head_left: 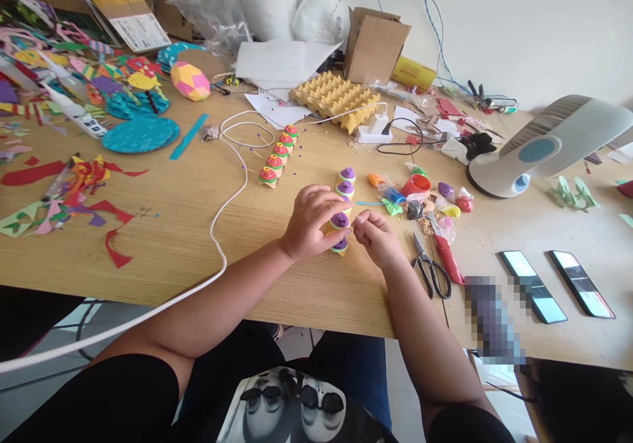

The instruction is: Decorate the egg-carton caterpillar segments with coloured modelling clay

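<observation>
A strip of egg-carton cups with purple tops (340, 220) runs away from me on the wooden table, partly covered by my left hand. My left hand (314, 222) is over the strip from the left, with thumb and fingers apart around one purple cup; whether it touches the cup I cannot tell. Just right of the strip, my right hand (376, 237) is closed in a pinch; what its fingertips hold is too small to make out. A thin blue stick (368, 203) lies beyond the right hand. A second strip with red tops (279, 155) stands further back to the left.
To the right lie colored clay packets (393, 194), scissors (429, 268), a red-handled knife (448, 258) and two phones (534, 285). A white fan (544, 149) and an egg tray (336, 100) stand behind. A white cable (215, 232) crosses the left side, near paper scraps (89, 192).
</observation>
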Demonstrator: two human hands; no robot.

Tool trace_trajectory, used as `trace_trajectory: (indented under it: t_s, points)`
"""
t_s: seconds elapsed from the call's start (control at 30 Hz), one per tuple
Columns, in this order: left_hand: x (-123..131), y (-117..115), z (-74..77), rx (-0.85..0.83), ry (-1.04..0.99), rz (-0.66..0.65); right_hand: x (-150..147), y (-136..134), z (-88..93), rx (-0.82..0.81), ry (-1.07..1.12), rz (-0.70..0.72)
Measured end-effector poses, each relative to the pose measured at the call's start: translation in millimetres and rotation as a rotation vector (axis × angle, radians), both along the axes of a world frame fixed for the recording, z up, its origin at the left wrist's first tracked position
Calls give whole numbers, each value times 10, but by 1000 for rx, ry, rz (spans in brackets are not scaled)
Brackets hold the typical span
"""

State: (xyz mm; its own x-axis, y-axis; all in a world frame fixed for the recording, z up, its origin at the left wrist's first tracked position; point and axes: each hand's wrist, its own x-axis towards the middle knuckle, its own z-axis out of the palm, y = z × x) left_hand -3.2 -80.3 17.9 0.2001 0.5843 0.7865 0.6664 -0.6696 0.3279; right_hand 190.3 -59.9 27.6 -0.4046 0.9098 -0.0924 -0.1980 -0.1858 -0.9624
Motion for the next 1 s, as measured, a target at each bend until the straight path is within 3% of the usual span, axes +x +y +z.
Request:
trace_trajectory:
  t_s: [0.57,1.0]
  points:
    - [10,-3,-31,-65,2,-5,16,33,-55,47,-73,-126]
    - [7,14,-18,-53,-25,16,-2,19,-77,81,-90,-18]
